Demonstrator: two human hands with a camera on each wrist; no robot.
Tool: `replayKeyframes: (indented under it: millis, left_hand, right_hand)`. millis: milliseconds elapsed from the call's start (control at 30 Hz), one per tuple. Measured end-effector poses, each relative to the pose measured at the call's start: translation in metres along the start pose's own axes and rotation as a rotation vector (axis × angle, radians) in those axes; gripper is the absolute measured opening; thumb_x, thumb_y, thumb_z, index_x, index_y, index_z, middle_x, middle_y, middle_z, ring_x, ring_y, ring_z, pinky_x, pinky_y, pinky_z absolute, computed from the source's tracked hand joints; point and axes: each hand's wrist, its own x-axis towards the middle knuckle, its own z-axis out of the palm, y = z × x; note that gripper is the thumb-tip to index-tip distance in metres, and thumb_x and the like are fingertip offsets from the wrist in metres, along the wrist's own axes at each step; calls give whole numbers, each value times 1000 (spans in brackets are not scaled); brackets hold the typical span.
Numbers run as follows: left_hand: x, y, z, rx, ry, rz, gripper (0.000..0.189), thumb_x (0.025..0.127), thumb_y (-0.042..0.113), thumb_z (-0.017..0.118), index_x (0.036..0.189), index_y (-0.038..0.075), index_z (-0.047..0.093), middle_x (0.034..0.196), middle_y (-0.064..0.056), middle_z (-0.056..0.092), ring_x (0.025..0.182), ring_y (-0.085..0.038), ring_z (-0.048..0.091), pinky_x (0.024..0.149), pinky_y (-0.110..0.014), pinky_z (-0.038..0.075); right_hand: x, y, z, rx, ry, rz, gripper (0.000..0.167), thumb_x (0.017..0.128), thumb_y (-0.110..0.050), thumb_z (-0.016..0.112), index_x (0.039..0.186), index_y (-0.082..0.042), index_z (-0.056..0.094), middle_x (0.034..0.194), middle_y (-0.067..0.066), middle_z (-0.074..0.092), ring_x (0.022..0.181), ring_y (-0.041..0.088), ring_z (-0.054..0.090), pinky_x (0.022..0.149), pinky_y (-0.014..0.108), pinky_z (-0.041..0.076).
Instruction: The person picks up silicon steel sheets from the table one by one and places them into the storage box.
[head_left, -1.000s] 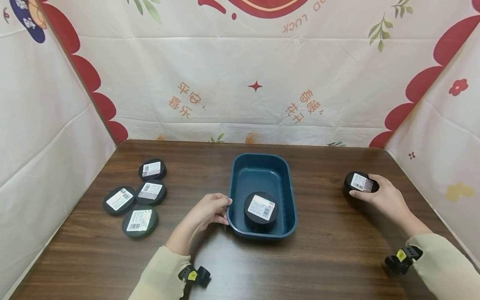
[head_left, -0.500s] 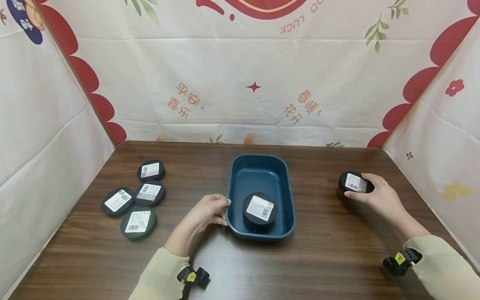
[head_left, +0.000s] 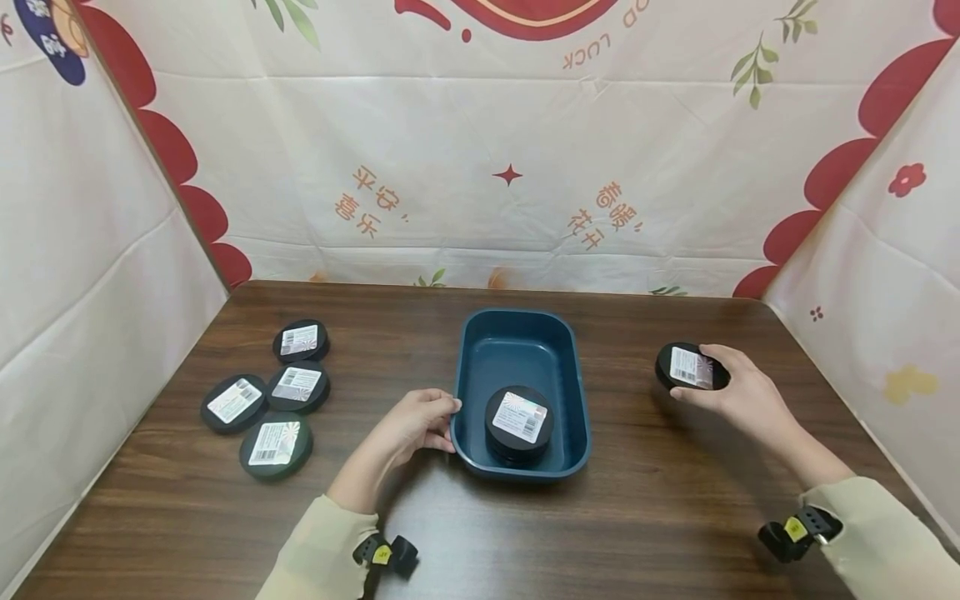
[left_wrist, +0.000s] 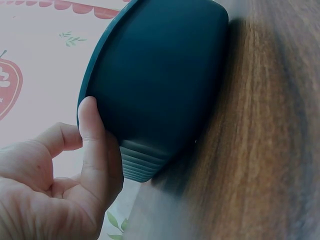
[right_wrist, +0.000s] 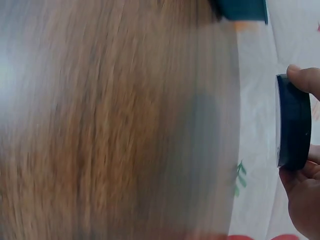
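1. Since the earlier frame, my right hand point(head_left: 738, 396) has moved some way to the left over the bench point(head_left: 600, 533), and the held disc point(head_left: 692, 367) came with it, nearer to the tray point(head_left: 517, 354).
2. My right hand is clamped on this black disc: the thumb is on the near side of its rim and a finger on the far side. The white label with barcode looks upward.
3. The right wrist view shows the held disc raised above the bench, with a blurred dark shadow on the wood. It is to the right of the tray and well apart from it.
4. My left hand point(head_left: 412, 421) has stayed at the left wall of the blue tray, thumb and fingers clamped on its rim. In the left wrist view, one finger lies along the outer wall.
5. Inside the tray, in its near part, stands a stack of black discs point(head_left: 517, 421); the top one bears a white label. How many are in it, I cannot tell.
6. On the left side of the bench lie four labelled discs, close together: a far disc point(head_left: 301, 340), a middle disc point(head_left: 298, 386), a left disc point(head_left: 234, 403) and a greenish near disc point(head_left: 275, 447).
7. Behind the bench hangs a white printed cloth point(head_left: 480, 125).
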Motion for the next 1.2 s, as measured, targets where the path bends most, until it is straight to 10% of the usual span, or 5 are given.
replayKeyframes:
  millis: [1200]
  left_hand:
    - [-2, 3, 1, 0, 1, -2, 24, 88, 10, 50, 99, -12, 49, 62, -4, 51, 53, -10, 51, 49, -22, 52]
  right_hand:
    - [-15, -85, 2, 46, -97, -142, 87, 69, -45, 79, 136, -4, 42, 137, 21, 39, 117, 40, 42, 88, 59, 37]
